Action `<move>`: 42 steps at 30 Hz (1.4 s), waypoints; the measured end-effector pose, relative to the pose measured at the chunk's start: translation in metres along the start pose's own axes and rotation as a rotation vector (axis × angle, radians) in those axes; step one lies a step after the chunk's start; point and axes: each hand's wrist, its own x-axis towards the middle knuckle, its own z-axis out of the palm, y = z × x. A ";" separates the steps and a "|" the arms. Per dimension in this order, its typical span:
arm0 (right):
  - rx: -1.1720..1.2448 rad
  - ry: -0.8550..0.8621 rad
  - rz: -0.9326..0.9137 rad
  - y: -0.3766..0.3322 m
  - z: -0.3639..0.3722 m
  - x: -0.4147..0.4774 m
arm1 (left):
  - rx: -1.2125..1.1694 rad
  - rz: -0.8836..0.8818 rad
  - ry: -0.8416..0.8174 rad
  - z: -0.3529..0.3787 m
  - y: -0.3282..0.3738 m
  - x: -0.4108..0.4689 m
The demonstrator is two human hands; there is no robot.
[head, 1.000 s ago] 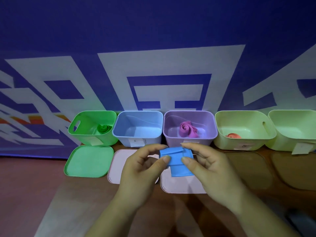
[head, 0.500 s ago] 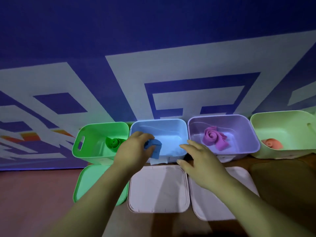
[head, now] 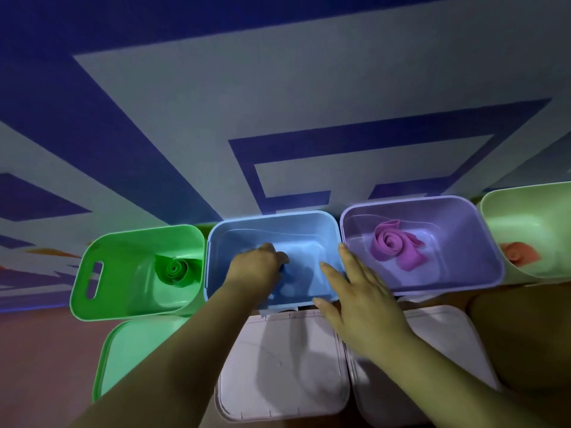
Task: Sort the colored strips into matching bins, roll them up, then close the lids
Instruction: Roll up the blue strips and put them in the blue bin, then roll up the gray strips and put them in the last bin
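My left hand (head: 255,267) reaches down inside the blue bin (head: 272,219) and grips the rolled blue strip (head: 285,273), which is mostly hidden under my fingers. With fingers straight, my right hand (head: 355,301) rests against the blue bin's front right rim. A green roll (head: 176,270) lies in the green bin (head: 92,291). In the purple bin (head: 491,251) lies a loosely rolled pink strip (head: 392,245). An orange roll (head: 519,253) sits in the pale green bin (head: 525,211) at the right edge.
Lids lie flat in front of the bins: a green lid (head: 123,359) at the left, a pale pink lid (head: 278,366) in the middle, and another pale lid (head: 448,344) to the right. A blue and white patterned wall stands directly behind the bins.
My left hand carried the blue strip from above the lids down into the blue bin. My right hand let go of it and moved to the bin's rim. The view moved closer.
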 end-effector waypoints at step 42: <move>0.135 -0.044 0.587 0.252 -0.032 -0.339 | -0.315 0.361 0.049 0.053 0.338 -0.170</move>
